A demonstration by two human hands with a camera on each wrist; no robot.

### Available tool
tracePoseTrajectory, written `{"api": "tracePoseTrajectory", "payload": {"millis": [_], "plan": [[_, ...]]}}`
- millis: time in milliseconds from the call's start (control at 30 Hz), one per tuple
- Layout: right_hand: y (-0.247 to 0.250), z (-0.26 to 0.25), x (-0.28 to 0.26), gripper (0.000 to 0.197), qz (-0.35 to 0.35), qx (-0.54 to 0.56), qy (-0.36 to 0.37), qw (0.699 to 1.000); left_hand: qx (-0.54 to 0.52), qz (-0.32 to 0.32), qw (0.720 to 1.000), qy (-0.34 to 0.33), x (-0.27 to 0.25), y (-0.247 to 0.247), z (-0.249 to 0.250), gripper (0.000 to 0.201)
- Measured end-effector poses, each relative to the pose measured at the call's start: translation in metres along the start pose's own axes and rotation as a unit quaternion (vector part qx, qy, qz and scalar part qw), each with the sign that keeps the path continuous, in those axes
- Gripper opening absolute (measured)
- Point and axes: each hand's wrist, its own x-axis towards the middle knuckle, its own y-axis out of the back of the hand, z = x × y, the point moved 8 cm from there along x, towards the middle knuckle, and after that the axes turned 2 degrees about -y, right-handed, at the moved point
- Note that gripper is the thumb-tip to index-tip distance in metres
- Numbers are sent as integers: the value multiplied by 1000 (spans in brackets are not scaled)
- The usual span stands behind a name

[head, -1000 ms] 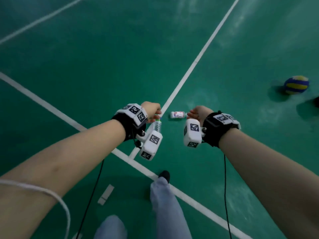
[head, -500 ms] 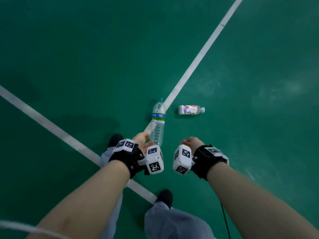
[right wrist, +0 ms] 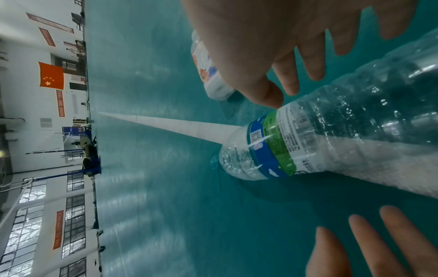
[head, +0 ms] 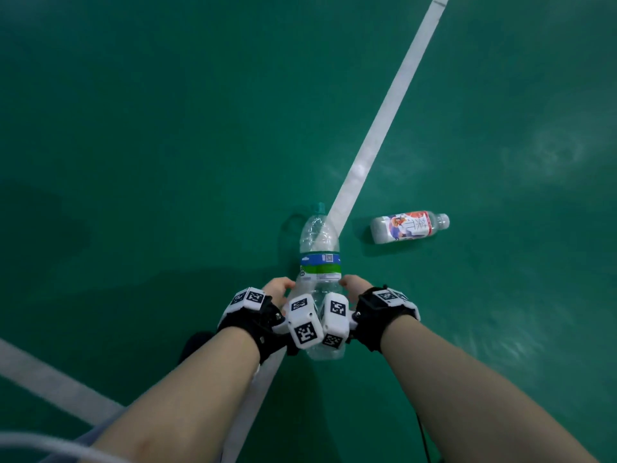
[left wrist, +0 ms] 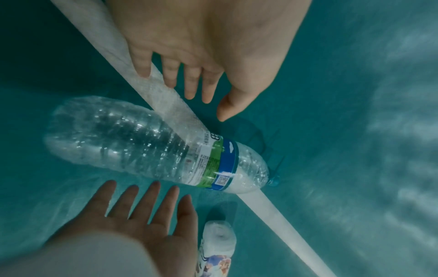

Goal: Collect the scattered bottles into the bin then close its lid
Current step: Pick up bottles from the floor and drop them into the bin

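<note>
- The large clear water bottle (head: 320, 259) lies on its side on the green court floor (head: 167, 128), over a white court line (head: 384, 121), its teal cap (head: 319, 206) pointing away from the person.
- The left hand (head: 277, 290) is at the bottle's left flank and the right hand (head: 354, 286) at its right flank, both at the lower body just below the blue-and-green label (head: 320, 264).
- In the left wrist view the left hand's fingers (left wrist: 189, 82) are straight and spread, apart from the plastic; the grip is not closed.
- In that same view the right hand (left wrist: 147, 221) shows an open palm with fingers fanned out, their tips just short of the bottle's side.
- From the right wrist view the right thumb (right wrist: 263, 91) lies at the label's edge; whether it touches I cannot tell.
- A smaller bottle (head: 409, 227) with a white, red and blue printed label lies on its side beyond the right hand, to the right of the white line, apart from the large bottle.
- Marker-covered white camera blocks (head: 317, 324) on black wrist straps sit over the large bottle's base end.
- The bin shows in none of the views.
</note>
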Motion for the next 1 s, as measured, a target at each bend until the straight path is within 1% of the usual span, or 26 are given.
{"api": "tracePoseTrajectory", "payload": {"millis": [100, 167, 200, 233, 267, 300, 367, 400, 433, 500, 567, 633, 700, 767, 800, 867, 900, 933, 1000], "plan": [[3, 5, 35, 20, 0, 33, -7, 999, 15, -89, 996, -3, 14, -30, 2, 17], [4, 5, 41, 24, -1, 22, -17, 1000, 68, -85, 994, 8, 13, -33, 3, 19], [5, 3, 41, 27, -2, 9, -18, 1000, 82, -93, 992, 20, 16, -36, 2, 16], [7, 1, 39, 28, -9, 0, -15, 1000, 83, -100, 991, 29, 17, -40, 2, 9], [10, -2, 39, 28, -19, -1, -13, 1000, 118, -102, 987, 31, 17, -44, 5, 6], [14, -5, 39, 29, -23, -3, -11, 1000, 156, -80, 984, 26, 20, -44, 9, 12], [22, -12, 41, 29, -37, -1, -8, 999, 203, -13, 979, 13, 25, -39, 16, 32], [27, -15, 44, 28, -43, 11, -6, 999, 206, -2, 978, 9, 24, -42, 20, 40], [31, -18, 45, 27, -45, 26, -4, 999, 195, -4, 981, 4, 25, -47, 22, 45], [43, -27, 48, 22, -35, 68, -1, 997, 137, -15, 990, -2, 26, -58, 27, 50], [58, -40, 53, 19, -5, 120, 22, 993, 84, -19, 996, -17, 32, -68, 34, 59], [78, -57, 56, 31, 48, 166, 76, 982, 63, -20, 997, -39, 36, -74, 42, 80], [94, -72, 54, 44, 95, 187, 141, 967, 49, -22, 998, -42, 47, -75, 45, 102], [103, -79, 51, 56, 132, 152, 163, 966, 39, -30, 998, -43, 56, -75, 47, 111], [103, -82, 48, 58, 142, 108, 160, 971, 40, -31, 998, -40, 59, -75, 47, 115], [100, -87, 46, 58, 159, -21, 146, 976, 52, -39, 997, -37, 62, -74, 47, 118], [100, -89, 46, 60, 166, -87, 140, 972, 59, -47, 997, -30, 58, -75, 47, 115], [100, -90, 47, 62, 171, -138, 138, 966, 62, -53, 996, -24, 52, -76, 48, 107], [101, -89, 44, 59, 184, -184, 132, 956, 72, -63, 995, -17, 41, -77, 52, 80]]}}
